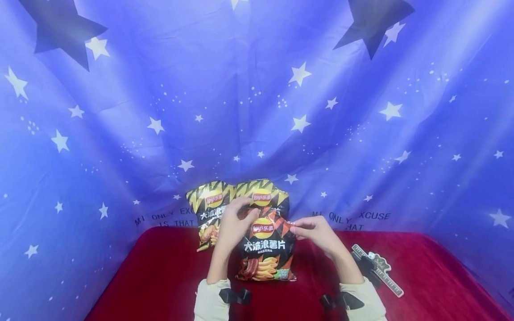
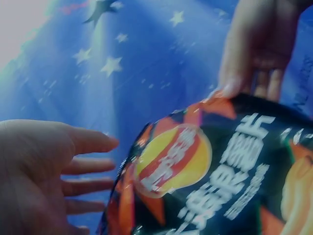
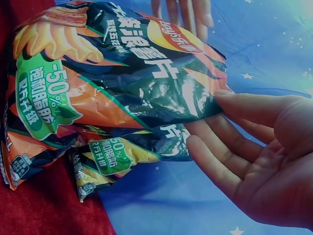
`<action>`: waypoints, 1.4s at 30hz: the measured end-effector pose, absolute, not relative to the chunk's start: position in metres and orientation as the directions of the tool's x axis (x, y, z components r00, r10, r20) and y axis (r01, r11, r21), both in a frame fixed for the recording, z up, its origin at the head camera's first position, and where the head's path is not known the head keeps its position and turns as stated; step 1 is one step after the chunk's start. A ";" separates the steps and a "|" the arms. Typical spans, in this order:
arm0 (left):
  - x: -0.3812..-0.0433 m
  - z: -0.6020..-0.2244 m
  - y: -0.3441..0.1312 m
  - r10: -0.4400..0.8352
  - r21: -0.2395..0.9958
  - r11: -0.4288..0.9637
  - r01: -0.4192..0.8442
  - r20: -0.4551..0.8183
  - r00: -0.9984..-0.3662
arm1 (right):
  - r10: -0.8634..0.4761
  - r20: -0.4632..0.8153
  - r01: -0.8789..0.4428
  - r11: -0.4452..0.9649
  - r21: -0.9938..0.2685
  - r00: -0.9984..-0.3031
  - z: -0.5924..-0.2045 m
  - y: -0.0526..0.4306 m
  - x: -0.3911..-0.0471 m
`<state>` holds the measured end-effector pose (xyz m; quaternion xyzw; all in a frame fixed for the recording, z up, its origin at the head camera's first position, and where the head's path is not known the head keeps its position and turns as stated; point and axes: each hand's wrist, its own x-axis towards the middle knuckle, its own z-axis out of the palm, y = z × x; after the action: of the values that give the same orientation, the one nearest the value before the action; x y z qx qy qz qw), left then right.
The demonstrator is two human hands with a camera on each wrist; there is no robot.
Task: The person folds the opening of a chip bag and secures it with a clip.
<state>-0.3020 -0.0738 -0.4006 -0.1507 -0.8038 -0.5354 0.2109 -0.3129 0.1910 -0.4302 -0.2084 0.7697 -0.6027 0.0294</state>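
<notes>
An orange-and-black bag of potato chips [image 1: 263, 258] stands tilted at the middle of the red cloth. My right hand [image 1: 319, 234] pinches its upper right corner between thumb and fingers; the right wrist view shows the thumb [image 3: 254, 108] on the bag's front. Beside the upper left edge is my left hand [image 1: 234, 223], its fingers straight and a little apart from the bag in the left wrist view. Behind stand two yellow-and-black chip bags, a left one [image 1: 202, 214] partly covered by my left hand and a right one [image 1: 279, 196] mostly hidden by the orange bag.
A pale strip with a piano-key pattern and a black part [image 1: 387, 281] lies at the right on the red cloth [image 1: 160, 276]. Blue fabric [image 1: 241, 89] with stars hangs right behind the bags and along both sides.
</notes>
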 end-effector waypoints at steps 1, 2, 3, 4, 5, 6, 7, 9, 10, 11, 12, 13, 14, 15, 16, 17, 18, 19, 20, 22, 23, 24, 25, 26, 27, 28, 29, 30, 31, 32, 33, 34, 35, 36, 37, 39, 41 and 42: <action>-0.302 -0.400 -0.070 0.050 0.781 0.383 0.493 0.516 -0.855 | -0.358 0.205 -0.287 0.193 -0.938 -0.911 -0.429 0.191 -0.313; -0.302 -0.400 -0.067 0.081 0.763 0.394 0.512 0.526 -0.846 | -0.360 0.205 -0.290 0.199 -0.936 -0.910 -0.428 0.191 -0.312; -0.302 -0.400 -0.064 0.105 0.741 0.418 0.525 0.535 -0.838 | -0.364 0.206 -0.294 0.205 -0.934 -0.908 -0.427 0.191 -0.312; -0.303 -0.400 -0.061 0.126 0.727 0.438 0.530 0.534 -0.836 | -0.367 0.207 -0.298 0.210 -0.931 -0.907 -0.426 0.192 -0.312; -0.303 -0.400 -0.059 0.142 0.710 0.463 0.531 0.532 -0.835 | -0.371 0.209 -0.302 0.215 -0.929 -0.905 -0.425 0.192 -0.311; -0.302 -0.399 -0.058 0.152 0.699 0.484 0.526 0.525 -0.837 | -0.375 0.209 -0.305 0.218 -0.927 -0.903 -0.424 0.192 -0.311; -0.302 -0.399 -0.057 0.159 0.688 0.502 0.525 0.523 -0.838 | -0.379 0.210 -0.308 0.219 -0.926 -0.901 -0.424 0.192 -0.310; -0.302 -0.399 -0.056 0.161 0.676 0.524 0.518 0.518 -0.840 | -0.390 0.212 -0.315 0.222 -0.923 -0.896 -0.422 0.193 -0.310; -0.302 -0.399 -0.055 0.160 0.672 0.530 0.517 0.520 -0.839 | -0.395 0.214 -0.319 0.222 -0.921 -0.893 -0.422 0.193 -0.309; -0.302 -0.398 -0.055 0.158 0.669 0.532 0.519 0.523 -0.837 | -0.400 0.215 -0.322 0.222 -0.920 -0.891 -0.421 0.193 -0.309; -0.302 -0.398 -0.055 0.157 0.665 0.533 0.523 0.529 -0.834 | -0.402 0.216 -0.325 0.226 -0.919 -0.890 -0.421 0.194 -0.309; -0.301 -0.398 -0.056 0.157 0.664 0.531 0.527 0.533 -0.831 | -0.404 0.217 -0.328 0.229 -0.917 -0.889 -0.421 0.194 -0.308; -0.301 -0.398 -0.056 0.158 0.664 0.528 0.530 0.536 -0.829 | -0.404 0.217 -0.330 0.234 -0.915 -0.889 -0.420 0.194 -0.307; -0.300 -0.397 -0.056 0.159 0.664 0.526 0.532 0.537 -0.828 | -0.404 0.217 -0.331 0.237 -0.914 -0.889 -0.420 0.194 -0.306; -0.300 -0.397 -0.056 0.164 0.662 0.523 0.537 0.540 -0.825 | -0.406 0.216 -0.331 0.239 -0.913 -0.888 -0.420 0.195 -0.305; -0.300 -0.397 -0.056 0.166 0.663 0.519 0.539 0.541 -0.824 | -0.406 0.213 -0.330 0.243 -0.912 -0.889 -0.419 0.195 -0.305; -0.300 -0.397 -0.056 0.166 0.666 0.516 0.539 0.539 -0.825 | -0.405 0.209 -0.327 0.249 -0.912 -0.890 -0.419 0.195 -0.304; -0.300 -0.398 -0.056 0.162 0.671 0.512 0.537 0.538 -0.827 | -0.407 0.205 -0.325 0.249 -0.912 -0.890 -0.419 0.195 -0.304; -0.300 -0.397 -0.056 0.159 0.674 0.508 0.536 0.538 -0.828 | -0.409 0.202 -0.322 0.249 -0.913 -0.890 -0.418 0.195 -0.304; -0.300 -0.398 -0.055 0.150 0.680 0.500 0.536 0.541 -0.827 | -0.410 0.197 -0.318 0.252 -0.914 -0.891 -0.418 0.195 -0.305; -0.300 -0.398 -0.055 0.144 0.685 0.495 0.534 0.542 -0.828 | -0.409 0.194 -0.315 0.254 -0.914 -0.892 -0.418 0.195 -0.305; -0.301 -0.398 -0.055 0.137 0.689 0.490 0.534 0.544 -0.828 | -0.407 0.191 -0.312 0.255 -0.915 -0.893 -0.417 0.194 -0.306; -0.302 -0.398 -0.055 0.131 0.693 0.487 0.533 0.545 -0.828 | -0.404 0.190 -0.310 0.257 -0.915 -0.895 -0.417 0.194 -0.306; -0.302 -0.399 -0.055 0.126 0.697 0.481 0.532 0.545 -0.829 | -0.400 0.189 -0.308 0.260 -0.915 -0.897 -0.417 0.194 -0.306; -0.303 -0.399 -0.055 0.121 0.701 0.476 0.531 0.546 -0.829 | -0.396 0.189 -0.308 0.263 -0.915 -0.899 -0.417 0.194 -0.306; -0.305 -0.400 -0.055 0.115 0.705 0.471 0.530 0.547 -0.829 | -0.390 0.189 -0.306 0.264 -0.915 -0.901 -0.417 0.193 -0.306; -0.306 -0.400 -0.055 0.111 0.708 0.466 0.531 0.548 -0.829 | -0.384 0.189 -0.303 0.263 -0.916 -0.904 -0.417 0.193 -0.306; -0.307 -0.400 -0.055 0.106 0.712 0.459 0.532 0.550 -0.828 | -0.378 0.191 -0.303 0.262 -0.916 -0.906 -0.417 0.193 -0.306; -0.308 -0.401 -0.055 0.100 0.715 0.453 0.532 0.552 -0.828 | -0.374 0.194 -0.304 0.263 -0.916 -0.907 -0.416 0.192 -0.306; -0.309 -0.401 -0.055 0.094 0.716 0.447 0.536 0.559 -0.824 | -0.372 0.198 -0.307 0.262 -0.915 -0.907 -0.416 0.192 -0.305; -0.309 -0.402 -0.056 0.088 0.715 0.440 0.542 0.567 -0.819 | -0.371 0.203 -0.312 0.261 -0.914 -0.906 -0.416 0.192 -0.305; -0.309 -0.402 -0.056 0.082 0.717 0.433 0.546 0.571 -0.816 | -0.372 0.206 -0.315 0.261 -0.913 -0.905 -0.416 0.191 -0.305; -0.309 -0.402 -0.057 0.079 0.716 0.428 0.551 0.578 -0.812 | -0.372 0.210 -0.320 0.264 -0.910 -0.904 -0.417 0.191 -0.305; -0.309 -0.402 -0.057 0.078 0.715 0.425 0.555 0.582 -0.809 | -0.372 0.215 -0.327 0.270 -0.906 -0.903 -0.417 0.190 -0.305; -0.308 -0.402 -0.058 0.079 0.714 0.424 0.558 0.584 -0.808 | -0.368 0.217 -0.330 0.278 -0.902 -0.904 -0.417 0.190 -0.304; -0.307 -0.402 -0.059 0.091 0.713 0.420 0.562 0.583 -0.807 | -0.361 0.225 -0.340 0.294 -0.893 -0.905 -0.418 0.190 -0.304; -0.306 -0.401 -0.061 0.107 0.715 0.420 0.559 0.573 -0.813 | -0.356 0.228 -0.344 0.306 -0.888 -0.906 -0.419 0.189 -0.304; -0.305 -0.401 -0.062 0.116 0.718 0.417 0.557 0.566 -0.816 | -0.353 0.229 -0.345 0.312 -0.885 -0.907 -0.419 0.189 -0.304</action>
<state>-0.3051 -0.0624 -0.4011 -0.2069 -0.8122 -0.4986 0.2212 -0.3040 0.1891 -0.4188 -0.2154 0.8098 -0.5457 0.0039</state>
